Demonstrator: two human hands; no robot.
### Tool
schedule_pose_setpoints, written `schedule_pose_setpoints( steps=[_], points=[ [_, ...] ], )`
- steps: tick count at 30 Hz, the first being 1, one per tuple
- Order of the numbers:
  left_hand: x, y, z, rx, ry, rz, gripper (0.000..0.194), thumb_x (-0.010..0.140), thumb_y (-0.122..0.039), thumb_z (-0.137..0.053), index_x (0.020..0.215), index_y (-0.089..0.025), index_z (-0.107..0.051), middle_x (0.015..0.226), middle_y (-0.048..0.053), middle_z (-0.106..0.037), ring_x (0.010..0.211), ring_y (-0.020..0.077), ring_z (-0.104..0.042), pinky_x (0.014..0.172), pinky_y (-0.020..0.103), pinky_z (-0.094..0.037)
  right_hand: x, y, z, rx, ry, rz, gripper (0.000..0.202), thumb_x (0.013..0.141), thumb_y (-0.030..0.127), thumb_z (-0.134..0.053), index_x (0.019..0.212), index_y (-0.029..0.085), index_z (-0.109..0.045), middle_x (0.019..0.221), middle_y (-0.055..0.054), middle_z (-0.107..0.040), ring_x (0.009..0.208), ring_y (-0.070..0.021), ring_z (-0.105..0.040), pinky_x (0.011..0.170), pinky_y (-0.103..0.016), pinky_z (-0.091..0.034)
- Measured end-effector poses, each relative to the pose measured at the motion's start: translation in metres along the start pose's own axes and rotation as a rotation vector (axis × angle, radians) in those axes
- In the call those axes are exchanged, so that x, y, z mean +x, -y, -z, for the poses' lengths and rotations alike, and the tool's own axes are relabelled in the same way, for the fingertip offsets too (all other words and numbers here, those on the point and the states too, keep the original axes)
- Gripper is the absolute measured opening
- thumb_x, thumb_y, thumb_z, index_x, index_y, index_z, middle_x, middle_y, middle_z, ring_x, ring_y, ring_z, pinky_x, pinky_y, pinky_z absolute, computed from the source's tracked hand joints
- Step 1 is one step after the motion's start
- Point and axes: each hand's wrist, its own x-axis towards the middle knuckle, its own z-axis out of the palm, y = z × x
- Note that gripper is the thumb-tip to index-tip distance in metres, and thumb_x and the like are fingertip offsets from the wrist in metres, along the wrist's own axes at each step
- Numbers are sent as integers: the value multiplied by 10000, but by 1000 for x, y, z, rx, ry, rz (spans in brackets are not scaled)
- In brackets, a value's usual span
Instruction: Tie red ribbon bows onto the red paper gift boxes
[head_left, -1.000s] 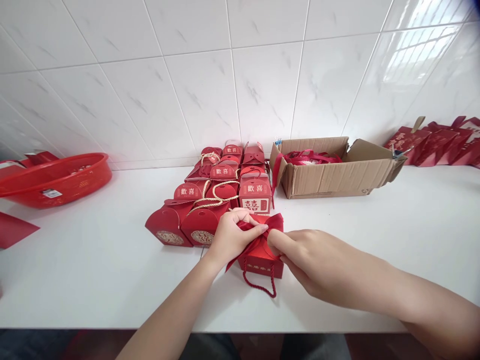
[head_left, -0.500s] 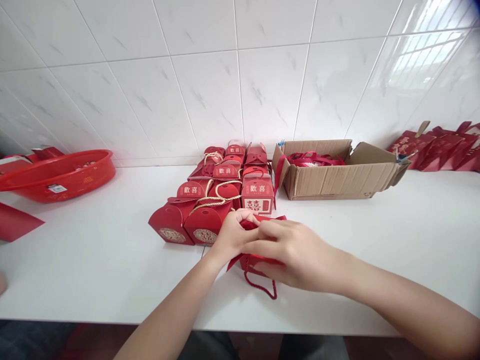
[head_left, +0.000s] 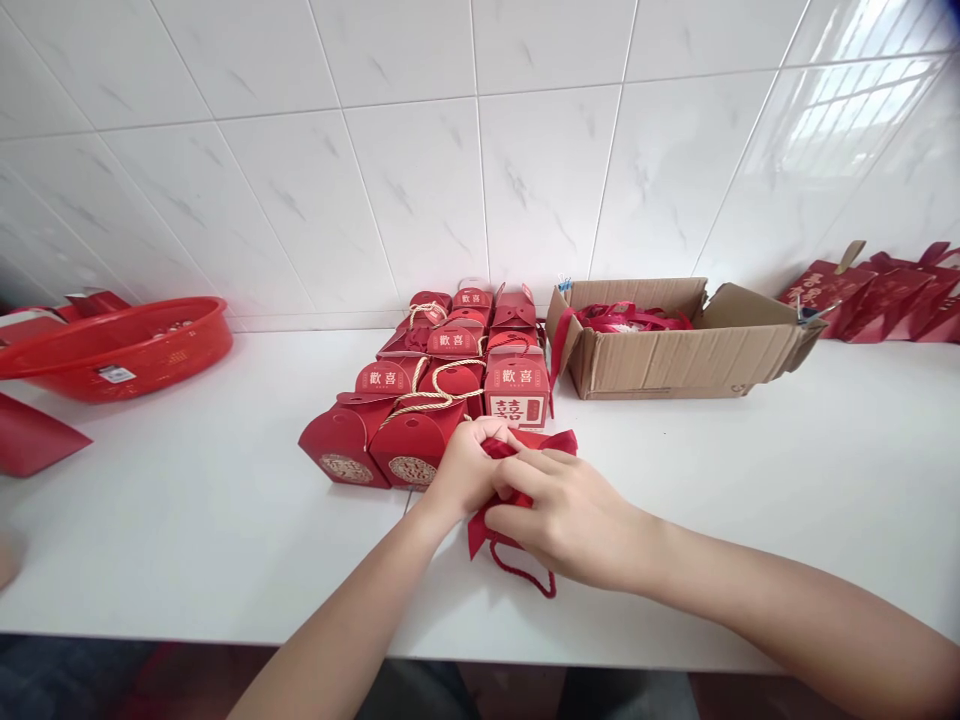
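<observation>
A small red gift box (head_left: 507,529) lies in front of me at the table's middle, mostly hidden by my hands. A red ribbon (head_left: 561,442) crosses it, with one loose tail sticking out at the lower left. My left hand (head_left: 474,462) is closed in a pinch on the ribbon at the box's top. My right hand (head_left: 566,515) meets it from the right, thumb and fingers bent together on the ribbon. Below them, a dark red twisted cord handle (head_left: 529,580) loops onto the table. The exact hold of the fingertips is covered.
Several red gift boxes (head_left: 411,425) stand in rows behind my left hand. A cardboard box (head_left: 667,365) with red ribbons is at the back right. A red plastic basin (head_left: 165,350) stands at the left, red bags (head_left: 881,300) at the far right. Another person's hand (head_left: 7,558) blurs at the left edge.
My right hand's fingers have curled in closer to my left hand. The ribbon tail at the lower left has shifted slightly right and hangs lower. My left hand has barely moved.
</observation>
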Motion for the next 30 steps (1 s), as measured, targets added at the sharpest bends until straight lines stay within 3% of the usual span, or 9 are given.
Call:
schedule_pose_setpoints(
  steps=[5,9,15,18,21,23,25,27,30],
  points=[
    [2,-2,3,40,18,-56,265,577,-195,-636,461,-202,-398,595,-1,-579,856,230,-589,787,333,-463,-3,-9,28,210,177,-48,205,872,133,-501,823,179,-695,850,-57,-577,699,-134,-509,606,-253,-374],
    [2,-2,4,72,43,-93,273,650,-352,-712,508,-192,-542,713,41,-684,899,245,-616,902,379,-441,-8,-20,52,248,384,-41,226,844,86,-495,729,185,-662,700,-16,-534,649,-122,-469,591,-247,-339],
    [1,-2,3,101,17,-102,297,673,-381,-723,515,-191,-557,686,41,-686,895,244,-624,897,387,-448,-9,-21,51,212,474,18,271,838,42,-459,674,184,-621,676,-9,-522,644,-121,-453,609,-252,-326],
    [1,0,4,99,29,-101,366,684,-393,-717,492,-196,-477,700,47,-691,954,260,-614,890,389,-447,-9,-24,59,328,464,-68,166,896,170,-497,797,198,-627,777,-13,-580,717,-127,-517,646,-245,-364],
    [0,0,4,88,31,-102,390,694,-408,-713,500,-200,-445,746,55,-698,1030,274,-596,909,401,-432,-12,-33,71,311,472,-318,196,916,365,-501,920,191,-592,850,-29,-613,705,-143,-542,607,-255,-379],
    [0,0,4,85,16,-92,404,687,-393,-724,494,-204,-423,749,56,-699,1076,280,-582,931,412,-418,-15,-38,76,187,569,-467,329,880,493,-513,903,175,-592,812,-45,-619,655,-169,-541,558,-274,-359],
    [-1,-1,4,84,3,-79,437,679,-370,-734,477,-208,-382,743,55,-700,1116,285,-566,954,423,-404,-17,-40,75,111,716,-506,415,841,576,-519,816,171,-609,749,-50,-617,618,-188,-545,532,-282,-335],
    [-1,-1,3,84,2,-81,458,681,-360,-732,471,-210,-354,724,54,-697,1132,289,-560,957,432,-402,-17,-38,70,97,791,-467,403,881,527,-478,724,178,-604,680,-37,-603,571,-177,-536,517,-277,-307],
    [-1,0,3,83,0,-107,457,687,-367,-728,472,-212,-356,699,53,-688,1115,292,-571,939,434,-414,-17,-31,64,79,731,-400,388,953,341,-382,661,178,-579,612,-21,-576,512,-141,-502,511,-270,-273]
  ],
)
